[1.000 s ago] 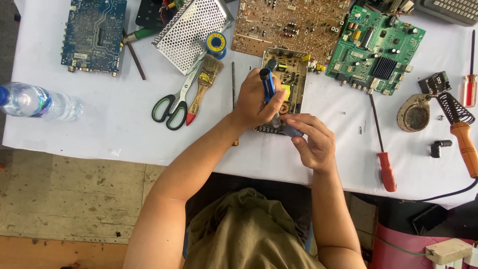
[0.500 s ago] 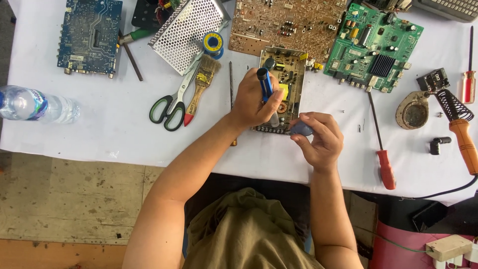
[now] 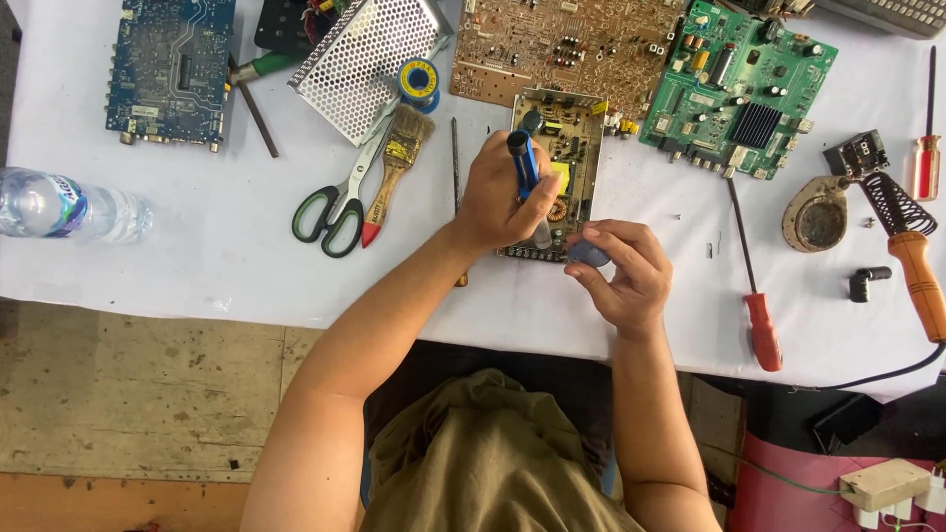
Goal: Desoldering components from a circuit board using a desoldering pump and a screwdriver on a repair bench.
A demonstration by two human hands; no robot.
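Nearest the person, the right hand (image 3: 619, 276) pinches a small bluish-grey piece (image 3: 588, 253) in a closed fingertip grip just off the near edge of the open power-supply board (image 3: 557, 163); it looks light and easy to fumble, so a gentle pinch suits it. Just beyond, the left hand (image 3: 503, 192) is wrapped shut around a blue-handled tool (image 3: 523, 163) over the board, which lies on the white surface (image 3: 177, 256), stiff but fragile, and looks best held by its edges.

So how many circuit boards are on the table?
4: a blue board at far left, a brown board at top middle, a green board to its right, and a small yellowish board under the hands. More may be hidden past the top edge.
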